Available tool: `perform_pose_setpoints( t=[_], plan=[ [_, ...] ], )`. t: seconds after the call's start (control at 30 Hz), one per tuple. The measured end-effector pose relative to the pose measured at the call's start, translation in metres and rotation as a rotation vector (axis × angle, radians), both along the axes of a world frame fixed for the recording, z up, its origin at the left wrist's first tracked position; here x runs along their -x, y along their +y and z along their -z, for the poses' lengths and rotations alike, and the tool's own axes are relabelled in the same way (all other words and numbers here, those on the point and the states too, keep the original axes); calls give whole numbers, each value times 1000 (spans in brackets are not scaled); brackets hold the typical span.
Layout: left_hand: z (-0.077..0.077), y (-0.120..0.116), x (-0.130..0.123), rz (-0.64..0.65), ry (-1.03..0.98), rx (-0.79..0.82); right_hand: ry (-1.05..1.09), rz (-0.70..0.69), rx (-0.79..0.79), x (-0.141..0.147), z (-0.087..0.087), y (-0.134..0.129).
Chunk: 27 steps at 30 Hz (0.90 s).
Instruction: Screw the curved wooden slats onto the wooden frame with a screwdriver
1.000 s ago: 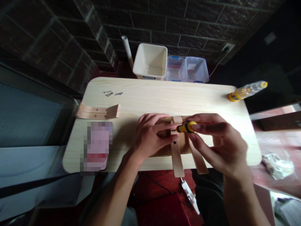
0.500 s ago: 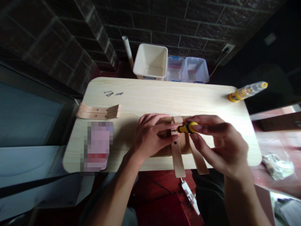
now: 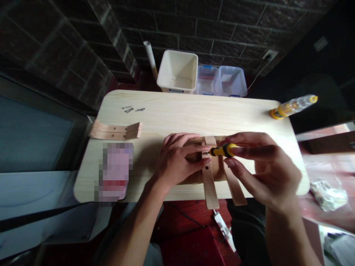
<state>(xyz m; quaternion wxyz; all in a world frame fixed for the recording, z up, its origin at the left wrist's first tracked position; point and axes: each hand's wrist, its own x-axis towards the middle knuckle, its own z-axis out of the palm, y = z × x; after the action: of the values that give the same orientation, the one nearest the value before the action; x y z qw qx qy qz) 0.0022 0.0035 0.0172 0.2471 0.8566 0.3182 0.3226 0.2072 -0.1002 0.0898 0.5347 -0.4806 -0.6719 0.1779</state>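
Note:
With its fingertips, my right hand grips a short yellow-and-black screwdriver. Its tip points left, at the upper hole of a pale curved wooden strip; a dark screw head seems to sit there. Another dark hole shows lower on that strip. My left hand steadies the work: thumb and index finger press the strip on either side of the upper hole, the other fingers spread over a brown wooden piece under it. A second wooden strip lies to the right, partly hidden by my right hand.
Several loose screws lie at the table's far left. Two curved wooden strips rest below them, above a blurred-out pinkish item. A clear-and-yellow screwdriver case is at the right edge. Beyond the table stand a cream bin and clear boxes.
My right hand and the screwdriver have shifted slightly right, and the fingers have turned a little around the handle. The left hand and wooden strips stay in place.

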Motion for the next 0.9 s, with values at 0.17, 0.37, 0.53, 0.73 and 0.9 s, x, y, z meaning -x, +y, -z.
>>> perform_pose_setpoints(
  t=[0.17, 0.37, 0.53, 0.73, 0.9],
  plan=[
    [-1, 0, 0, -4, 3, 5, -29, 30, -4, 1, 0, 1],
    [-1, 0, 0, -11, -3, 4, -14, 48, -15, 3, 2, 3],
    [-1, -1, 0, -8, 7, 7, 18, -7, 28, 4, 4, 1],
    [-1, 0, 0, -7, 2, 12, -17, -15, 6, 3, 5, 4],
    [-1, -1, 1, -7, 12, 14, -14, 5, 6, 6, 2, 4]
  ],
)
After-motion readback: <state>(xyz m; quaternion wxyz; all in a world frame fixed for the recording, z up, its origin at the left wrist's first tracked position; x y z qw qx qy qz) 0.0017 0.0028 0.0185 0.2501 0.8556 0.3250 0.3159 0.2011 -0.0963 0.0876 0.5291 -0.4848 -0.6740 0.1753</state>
